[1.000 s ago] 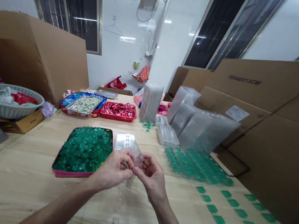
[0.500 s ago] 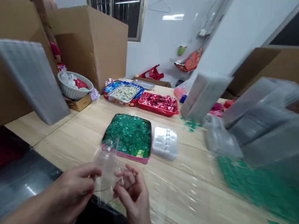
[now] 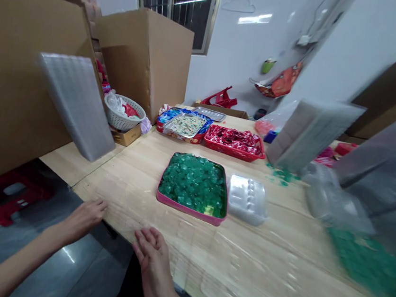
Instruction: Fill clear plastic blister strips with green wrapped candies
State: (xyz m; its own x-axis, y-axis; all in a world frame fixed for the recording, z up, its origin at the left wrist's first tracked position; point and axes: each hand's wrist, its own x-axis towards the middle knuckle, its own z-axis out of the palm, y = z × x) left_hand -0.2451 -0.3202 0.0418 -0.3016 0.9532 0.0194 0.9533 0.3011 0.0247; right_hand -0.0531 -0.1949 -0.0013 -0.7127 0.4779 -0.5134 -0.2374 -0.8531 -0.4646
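My left hand (image 3: 86, 219) is palm down at the table's front edge, its fingers pressed together; what they hold, if anything, is hidden. My right hand (image 3: 153, 260) hovers over the same edge, fingers loosely curved and thumb apart, with nothing visible in its grasp. Faint clear plastic (image 3: 120, 216) shows on the wood between the two hands, its outline hard to make out. Beyond them stands a pink-rimmed tray (image 3: 187, 210) full of green translucent pieces. Right of it lies a stack of clear moulded plastic trays (image 3: 247, 199).
Behind are a red basket (image 3: 233, 153) of red-and-white packets and a metal tray (image 3: 185, 124) of small pale pieces. Tall clear plastic stacks (image 3: 76, 106) stand left and right. More green pieces (image 3: 367, 263) lie at right. A red stool (image 3: 6, 198) is below left.
The clear plastic piece held up between both hands has gone from there. My hands have lowered and moved apart, the left one farther left. The view has swung left.
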